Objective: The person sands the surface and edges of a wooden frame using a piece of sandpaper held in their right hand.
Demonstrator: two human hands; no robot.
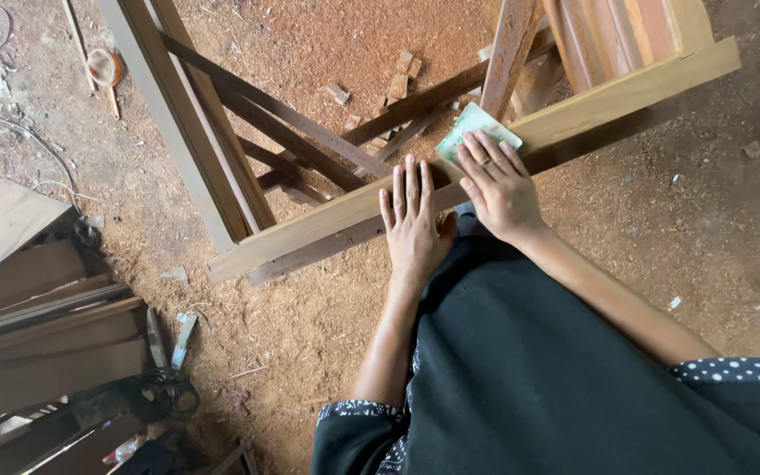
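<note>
Sandpaper sheet (472,126): pale green, rectangular, lying flat on the long wooden rail (573,110) of a frame. Right hand (499,185) presses it down, fingers extended and flat, not curled around it. Left hand (413,224) just beside, palm down on the same rail, fingers straight, holding nothing. Beneath: dark crossed braces (310,132); small wood offcuts (398,79) on sawdust-covered floor (310,317); stacked dark planks (37,343) at left

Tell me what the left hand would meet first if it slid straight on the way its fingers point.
The left hand lies flat on the light wooden rail, fingers pointing across it. Past the rail's far edge, the dark crossed braces probably come first, though they seem lower, so depth is unclear.
</note>
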